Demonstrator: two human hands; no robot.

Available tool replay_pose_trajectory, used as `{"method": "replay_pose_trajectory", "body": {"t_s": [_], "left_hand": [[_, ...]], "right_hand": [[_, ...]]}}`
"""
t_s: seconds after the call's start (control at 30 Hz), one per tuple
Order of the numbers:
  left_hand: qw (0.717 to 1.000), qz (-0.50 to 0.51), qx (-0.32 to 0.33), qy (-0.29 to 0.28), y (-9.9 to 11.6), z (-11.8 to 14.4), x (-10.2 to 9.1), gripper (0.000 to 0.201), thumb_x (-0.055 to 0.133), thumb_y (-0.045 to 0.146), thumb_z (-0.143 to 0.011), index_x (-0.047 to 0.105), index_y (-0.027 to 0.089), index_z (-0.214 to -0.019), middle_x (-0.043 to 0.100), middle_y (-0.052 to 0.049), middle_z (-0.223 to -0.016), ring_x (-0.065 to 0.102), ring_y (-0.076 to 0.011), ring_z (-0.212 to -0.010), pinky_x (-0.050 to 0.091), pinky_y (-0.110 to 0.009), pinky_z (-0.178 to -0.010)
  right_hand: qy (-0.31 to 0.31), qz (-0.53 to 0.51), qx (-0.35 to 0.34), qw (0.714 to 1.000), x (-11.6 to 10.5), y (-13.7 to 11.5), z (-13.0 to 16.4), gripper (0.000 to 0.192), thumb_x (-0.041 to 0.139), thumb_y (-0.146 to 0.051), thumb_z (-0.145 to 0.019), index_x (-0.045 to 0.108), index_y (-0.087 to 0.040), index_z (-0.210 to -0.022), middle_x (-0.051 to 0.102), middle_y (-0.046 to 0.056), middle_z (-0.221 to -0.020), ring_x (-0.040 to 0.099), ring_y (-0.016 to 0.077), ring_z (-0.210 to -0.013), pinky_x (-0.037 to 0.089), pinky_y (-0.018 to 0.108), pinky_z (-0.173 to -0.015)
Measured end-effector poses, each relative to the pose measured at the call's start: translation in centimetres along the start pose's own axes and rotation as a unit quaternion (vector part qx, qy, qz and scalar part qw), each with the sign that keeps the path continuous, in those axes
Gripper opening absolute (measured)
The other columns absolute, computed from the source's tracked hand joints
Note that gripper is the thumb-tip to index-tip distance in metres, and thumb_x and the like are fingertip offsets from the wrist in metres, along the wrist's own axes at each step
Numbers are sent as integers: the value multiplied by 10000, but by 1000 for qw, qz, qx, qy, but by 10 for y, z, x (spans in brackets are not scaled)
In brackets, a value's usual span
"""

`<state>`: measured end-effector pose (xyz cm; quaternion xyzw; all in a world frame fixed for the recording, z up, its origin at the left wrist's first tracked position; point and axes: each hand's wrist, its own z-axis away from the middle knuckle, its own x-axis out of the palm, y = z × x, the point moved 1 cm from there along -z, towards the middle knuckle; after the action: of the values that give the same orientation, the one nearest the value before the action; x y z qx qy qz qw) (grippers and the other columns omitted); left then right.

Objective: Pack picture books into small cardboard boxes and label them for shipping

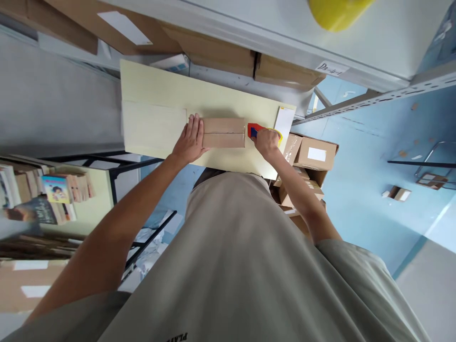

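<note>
A small brown cardboard box (225,132) lies on a pale yellow tabletop (153,85), its top flaps meeting along a lengthwise seam. My left hand (191,139) rests on the box's left end with straight fingers laid flat, the thumb along the near side. Just off the box's right end, my right hand (268,141) is closed round a red and blue tape dispenser (253,129). A yellow rim shows behind those fingers. The dispenser's handle is hidden in my grip, and a small gap separates its front from the box.
A white slip (284,124) lies at the tabletop's right end. Above the table runs a grey shelf (285,42) bearing a yellow roll (337,14). Cartons (315,152) are stacked below right. Books (59,190) fill a rack at left. Another carton (399,194) sits on the blue floor.
</note>
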<state>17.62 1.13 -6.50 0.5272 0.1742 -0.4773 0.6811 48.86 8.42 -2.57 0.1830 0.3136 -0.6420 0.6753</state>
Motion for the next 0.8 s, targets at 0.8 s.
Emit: {"method": "replay_pose_trajectory", "body": {"t_s": [0.8], "left_hand": [[926,-72,365,57,125,-15,-35,1161,726,638,-1125,137,76,-1953,204,-331,-1994,73,-497,-1901,36,-774,-1527]], "right_hand": [[253,-143,219,931,-55,-70,138,548,504,-629,-1255,688,-139,-1417,856,276,-1352,847,421,-1228,566,382,-896]]}}
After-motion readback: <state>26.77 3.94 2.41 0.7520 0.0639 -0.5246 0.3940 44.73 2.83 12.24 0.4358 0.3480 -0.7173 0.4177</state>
